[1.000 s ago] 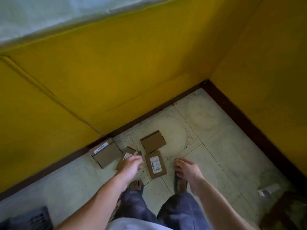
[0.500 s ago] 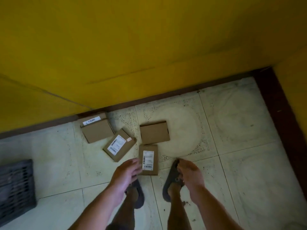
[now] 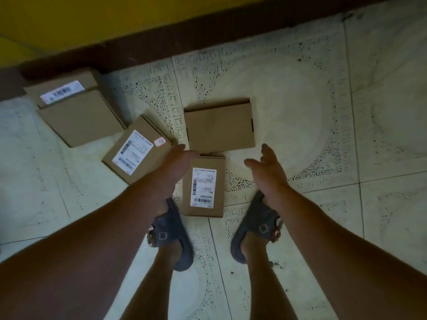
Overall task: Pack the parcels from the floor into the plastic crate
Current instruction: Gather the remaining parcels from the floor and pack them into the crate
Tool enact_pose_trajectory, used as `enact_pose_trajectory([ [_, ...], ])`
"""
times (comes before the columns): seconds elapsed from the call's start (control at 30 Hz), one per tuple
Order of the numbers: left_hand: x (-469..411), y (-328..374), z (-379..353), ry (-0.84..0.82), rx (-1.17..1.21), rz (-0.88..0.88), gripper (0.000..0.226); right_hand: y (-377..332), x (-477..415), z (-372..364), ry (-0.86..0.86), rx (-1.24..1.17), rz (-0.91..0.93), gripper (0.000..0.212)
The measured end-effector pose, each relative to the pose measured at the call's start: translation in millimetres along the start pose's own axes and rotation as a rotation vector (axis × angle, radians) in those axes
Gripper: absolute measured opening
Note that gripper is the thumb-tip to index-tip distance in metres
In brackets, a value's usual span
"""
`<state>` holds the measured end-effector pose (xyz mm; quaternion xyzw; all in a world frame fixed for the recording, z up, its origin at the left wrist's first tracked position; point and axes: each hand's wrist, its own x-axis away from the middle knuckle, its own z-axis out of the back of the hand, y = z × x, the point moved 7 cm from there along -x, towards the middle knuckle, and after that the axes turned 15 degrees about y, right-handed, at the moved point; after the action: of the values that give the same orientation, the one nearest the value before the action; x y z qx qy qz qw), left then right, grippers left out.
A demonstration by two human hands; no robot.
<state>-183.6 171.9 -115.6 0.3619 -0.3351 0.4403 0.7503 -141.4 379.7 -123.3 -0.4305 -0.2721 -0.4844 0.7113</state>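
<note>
**Floor, Wall and Sandals**

Pale tiled floor (image 3: 381,125) across most of the view, printed with a dark speckled lace-like pattern and crossed by thin grout lines. Dark brown skirting (image 3: 208,35) along the far edge from 10 to 1 o'clock, yellow wall (image 3: 92,15) above it at 11 o'clock. Two grey-blue buckled sandals: left sandal (image 3: 172,229) just left of centre at 6 o'clock, right sandal (image 3: 256,229) at 5 o'clock, well apart, both flat on the tiles, toes toward 12.

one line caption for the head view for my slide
Both open hands, left hand and right hand, reach down toward four cardboard parcels on the tiled floor.
</note>
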Motion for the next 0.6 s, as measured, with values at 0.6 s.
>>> enact_pose_trajectory([
  [0.6, -92.3, -2.0, -29.5, -0.041, -0.044, -0.017, 0.044, 7.5, -83.9, -36.0, 0.102, 0.157, 0.06, 0.014],
])
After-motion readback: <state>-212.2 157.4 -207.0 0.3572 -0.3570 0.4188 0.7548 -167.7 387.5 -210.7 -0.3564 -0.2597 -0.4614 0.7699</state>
